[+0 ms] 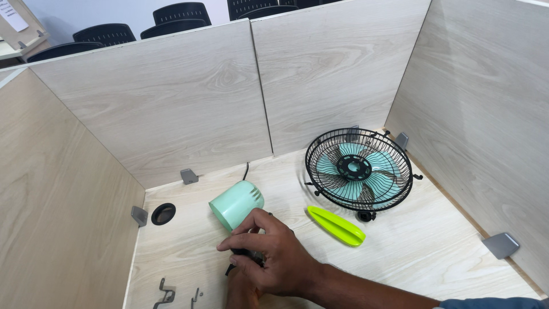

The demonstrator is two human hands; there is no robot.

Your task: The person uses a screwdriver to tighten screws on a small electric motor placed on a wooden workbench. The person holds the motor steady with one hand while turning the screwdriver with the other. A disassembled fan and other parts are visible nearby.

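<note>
Hands meet at the near desk edge: our right hand (274, 254) closes its fingers over a small black part beneath the mint-green cylindrical plastic motor housing (237, 204). Left hand (240, 294) sits underneath, its grip hidden. We judge a firm two-handed brace keeps the housing steady.

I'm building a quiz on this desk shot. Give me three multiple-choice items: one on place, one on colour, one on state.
1. Where does the lime-green piece lie?
A. in front of the fan cage
B. by the desk's round hole
C. under the hands

2. What colour is the motor housing?
A. black
B. mint green
C. orange

3. How is the fan cage?
A. hanging from the wall
B. lying on the desk
C. held in a hand

Key: 1 A, it sits just before the cage; 2 B, its shell is pale green; 3 B, it lies apart from the right hand.
</note>
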